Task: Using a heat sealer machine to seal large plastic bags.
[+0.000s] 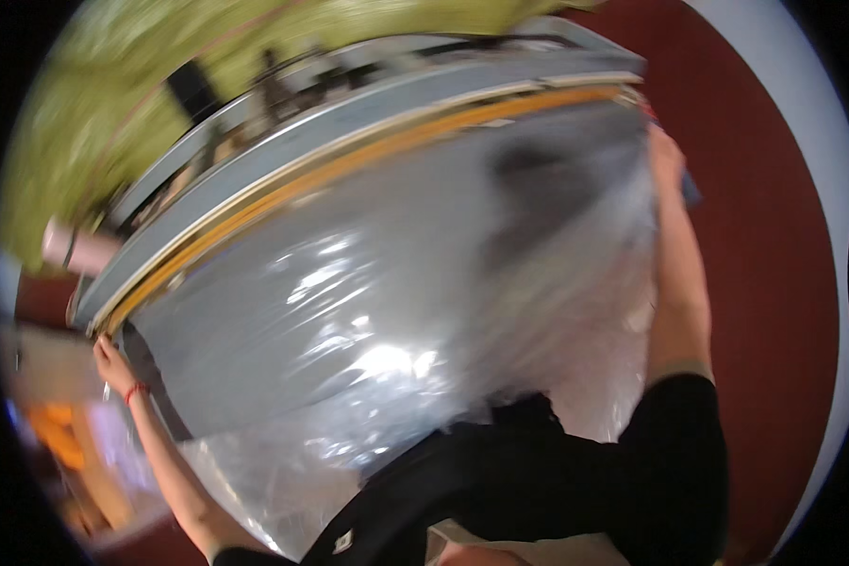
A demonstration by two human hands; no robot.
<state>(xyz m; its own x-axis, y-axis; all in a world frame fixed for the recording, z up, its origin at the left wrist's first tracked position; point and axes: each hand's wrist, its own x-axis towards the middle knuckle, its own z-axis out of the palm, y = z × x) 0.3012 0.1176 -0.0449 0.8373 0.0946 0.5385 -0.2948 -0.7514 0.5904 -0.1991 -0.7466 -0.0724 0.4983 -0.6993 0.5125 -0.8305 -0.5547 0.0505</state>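
A wide clear plastic sheet (387, 363) stretches between my two arms, shiny and wrinkled, over a grey surface. My left hand (113, 365), a red band at its wrist, is pinched at the sheet's far left corner, beside the end of a long orange strip (349, 151). At the far right, my right hand (665, 156) is closed on the sheet's other corner, near the strip's right end; its fingers are partly hidden and blurred. The sheet's near part hangs down against my black shirt.
Behind the orange strip runs a long grey metal rail (387, 99), with a trough of small blurred objects beyond it. A pink cylinder (80, 247) stands at its left end. Yellow-green plastic film (104, 123) lies at the back. To the right is dark red floor (764, 311).
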